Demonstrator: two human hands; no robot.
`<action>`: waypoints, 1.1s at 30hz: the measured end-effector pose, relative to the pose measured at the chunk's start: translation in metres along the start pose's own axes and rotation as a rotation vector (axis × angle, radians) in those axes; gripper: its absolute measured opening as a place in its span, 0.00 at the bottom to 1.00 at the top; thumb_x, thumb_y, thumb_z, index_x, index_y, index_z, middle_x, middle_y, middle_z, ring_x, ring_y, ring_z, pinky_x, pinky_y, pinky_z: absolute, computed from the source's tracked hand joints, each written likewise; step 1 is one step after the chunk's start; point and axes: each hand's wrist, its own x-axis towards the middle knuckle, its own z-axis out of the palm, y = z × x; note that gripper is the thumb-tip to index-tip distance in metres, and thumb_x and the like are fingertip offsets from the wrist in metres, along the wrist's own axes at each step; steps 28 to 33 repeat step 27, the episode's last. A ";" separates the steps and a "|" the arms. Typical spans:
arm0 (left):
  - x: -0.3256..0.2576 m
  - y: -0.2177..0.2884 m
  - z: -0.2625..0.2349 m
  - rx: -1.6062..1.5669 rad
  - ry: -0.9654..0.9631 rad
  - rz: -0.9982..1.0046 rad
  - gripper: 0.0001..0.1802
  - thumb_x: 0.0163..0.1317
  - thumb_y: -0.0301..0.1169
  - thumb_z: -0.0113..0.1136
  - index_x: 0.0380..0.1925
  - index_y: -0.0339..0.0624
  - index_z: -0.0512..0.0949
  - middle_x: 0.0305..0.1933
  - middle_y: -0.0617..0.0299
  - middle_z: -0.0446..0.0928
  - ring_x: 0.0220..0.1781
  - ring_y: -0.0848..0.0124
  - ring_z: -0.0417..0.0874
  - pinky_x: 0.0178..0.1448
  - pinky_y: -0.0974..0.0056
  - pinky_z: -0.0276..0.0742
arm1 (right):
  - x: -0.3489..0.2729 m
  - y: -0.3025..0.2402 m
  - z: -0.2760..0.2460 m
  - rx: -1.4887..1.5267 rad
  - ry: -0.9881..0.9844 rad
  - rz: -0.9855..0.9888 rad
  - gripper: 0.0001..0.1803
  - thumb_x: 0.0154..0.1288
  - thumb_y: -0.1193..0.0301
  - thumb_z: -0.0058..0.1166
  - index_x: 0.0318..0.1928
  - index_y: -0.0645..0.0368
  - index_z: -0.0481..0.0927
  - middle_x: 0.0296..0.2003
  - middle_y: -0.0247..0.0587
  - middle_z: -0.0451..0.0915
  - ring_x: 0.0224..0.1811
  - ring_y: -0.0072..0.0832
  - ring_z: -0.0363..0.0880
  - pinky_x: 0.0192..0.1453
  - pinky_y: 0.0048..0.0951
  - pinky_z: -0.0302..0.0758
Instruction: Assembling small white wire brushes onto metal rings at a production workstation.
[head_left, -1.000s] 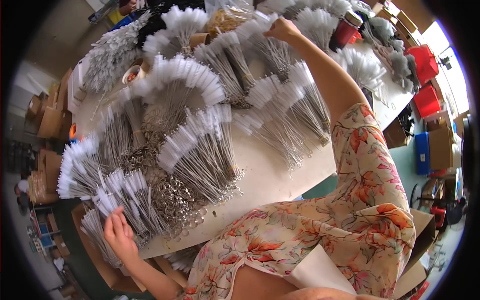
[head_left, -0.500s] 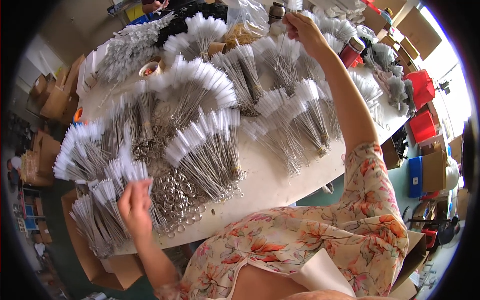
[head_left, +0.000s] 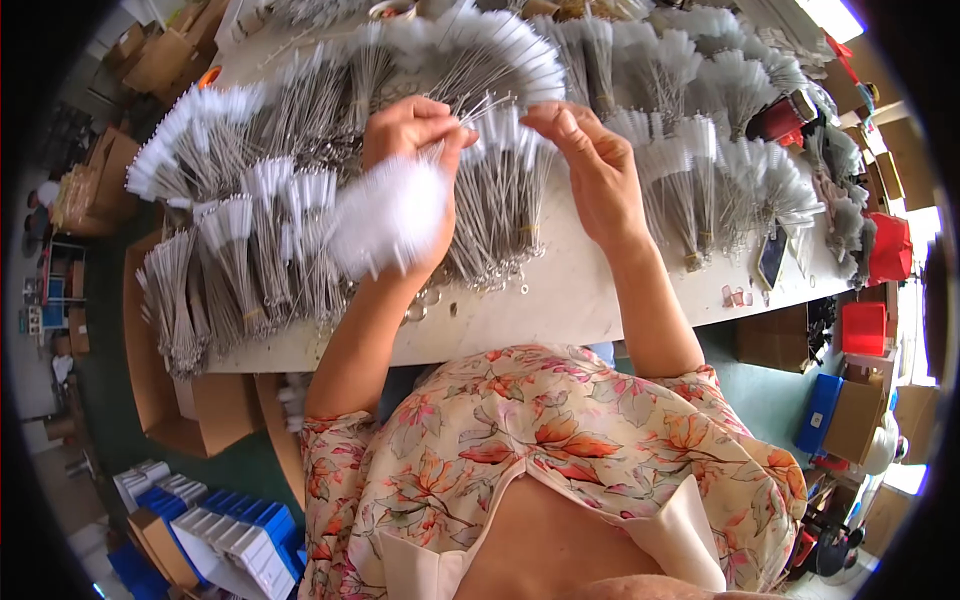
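Observation:
My left hand point(head_left: 400, 130) is closed round the wire stems of a bundle of small brushes. Their white bristle heads point(head_left: 392, 215), blurred by motion, hang toward me below the hand, and thin wire ends poke out above the fingers. Just right of those ends is my right hand point(head_left: 598, 170), thumb and fingertips pinched together; what they hold, if anything, is too small to make out. Behind and below the hands lie bundles of wire-stemmed brushes point(head_left: 500, 215) on the pale table point(head_left: 560, 305). Loose metal rings point(head_left: 425, 298) show beside my left forearm.
More brush bundles point(head_left: 230, 235) crowd the table's left, and others point(head_left: 690, 175) its right. A phone-like dark slab point(head_left: 771, 256) and small pinkish pieces point(head_left: 737, 297) lie near the right edge. An open carton point(head_left: 225, 415) stands below the left edge, blue and white boxes point(head_left: 235, 545) beyond.
My left hand has moved up and right, now with brushes visible in it. My right hand has come back from the table's far side toward it. The whole view has shifted.

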 end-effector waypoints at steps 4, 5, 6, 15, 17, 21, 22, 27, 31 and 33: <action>-0.040 0.013 0.002 -0.119 -0.114 -0.015 0.03 0.50 0.18 0.60 0.27 0.34 0.77 0.36 0.56 0.72 0.32 0.70 0.78 0.30 0.73 0.76 | -0.028 0.013 0.031 0.739 -0.007 0.501 0.16 0.67 0.63 0.45 0.42 0.64 0.76 0.37 0.40 0.78 0.37 0.24 0.77 0.44 0.24 0.74; -0.058 0.012 0.006 -0.171 -0.037 -0.011 0.05 0.50 0.19 0.60 0.29 0.36 0.77 0.41 0.55 0.71 0.34 0.69 0.78 0.29 0.73 0.76 | -0.031 0.010 0.041 0.901 -0.028 0.489 0.13 0.68 0.66 0.44 0.41 0.63 0.75 0.34 0.36 0.78 0.34 0.21 0.76 0.40 0.22 0.74; -0.063 0.010 0.000 -0.118 -0.173 0.013 0.10 0.51 0.20 0.60 0.36 0.39 0.77 0.50 0.54 0.66 0.44 0.66 0.76 0.39 0.69 0.78 | -0.033 0.010 0.044 1.016 0.029 0.557 0.11 0.68 0.67 0.44 0.40 0.63 0.74 0.31 0.34 0.77 0.32 0.20 0.74 0.39 0.21 0.73; -0.016 0.014 -0.076 -0.306 -0.209 -0.117 0.54 0.44 0.42 0.70 0.65 0.38 0.46 0.62 0.49 0.56 0.63 0.59 0.60 0.55 0.60 0.67 | -0.047 -0.026 0.049 0.000 -0.422 0.497 0.09 0.65 0.70 0.47 0.37 0.62 0.77 0.23 0.28 0.72 0.23 0.15 0.66 0.27 0.18 0.63; -0.042 0.021 -0.059 -0.403 -0.459 -0.222 0.59 0.41 0.41 0.72 0.66 0.38 0.42 0.64 0.46 0.54 0.63 0.57 0.62 0.63 0.55 0.60 | -0.053 -0.028 0.064 -0.140 -0.476 0.437 0.09 0.64 0.70 0.46 0.36 0.61 0.78 0.22 0.28 0.73 0.24 0.16 0.68 0.28 0.18 0.64; -0.059 0.019 -0.072 -0.679 -0.505 -0.431 0.46 0.43 0.40 0.71 0.60 0.38 0.58 0.58 0.49 0.64 0.57 0.60 0.69 0.60 0.57 0.64 | -0.056 -0.036 0.059 -0.081 -0.530 0.375 0.08 0.67 0.71 0.45 0.38 0.64 0.74 0.23 0.27 0.71 0.28 0.12 0.66 0.30 0.17 0.65; -0.064 0.015 -0.081 -0.376 -0.483 -0.272 0.24 0.48 0.34 0.68 0.44 0.40 0.73 0.46 0.54 0.73 0.47 0.65 0.75 0.49 0.63 0.71 | -0.056 -0.042 0.056 -0.077 -0.601 0.465 0.08 0.66 0.71 0.45 0.37 0.63 0.74 0.24 0.27 0.72 0.28 0.12 0.67 0.30 0.16 0.65; -0.093 0.048 -0.075 -0.185 -0.387 -0.098 0.07 0.48 0.32 0.67 0.26 0.47 0.77 0.31 0.64 0.77 0.33 0.71 0.76 0.38 0.67 0.73 | -0.072 -0.046 0.044 0.063 -0.859 0.892 0.10 0.65 0.65 0.48 0.34 0.58 0.76 0.22 0.28 0.73 0.26 0.14 0.70 0.31 0.15 0.67; -0.093 0.048 -0.075 -0.185 -0.387 -0.098 0.07 0.48 0.32 0.67 0.26 0.47 0.77 0.31 0.64 0.77 0.33 0.71 0.76 0.38 0.67 0.73 | -0.072 -0.046 0.044 0.063 -0.859 0.892 0.10 0.65 0.65 0.48 0.34 0.58 0.76 0.22 0.28 0.73 0.26 0.14 0.70 0.31 0.15 0.67; -0.093 0.048 -0.075 -0.185 -0.387 -0.098 0.07 0.48 0.32 0.67 0.26 0.47 0.77 0.31 0.64 0.77 0.33 0.71 0.76 0.38 0.67 0.73 | -0.072 -0.046 0.044 0.063 -0.859 0.892 0.10 0.65 0.65 0.48 0.34 0.58 0.76 0.22 0.28 0.73 0.26 0.14 0.70 0.31 0.15 0.67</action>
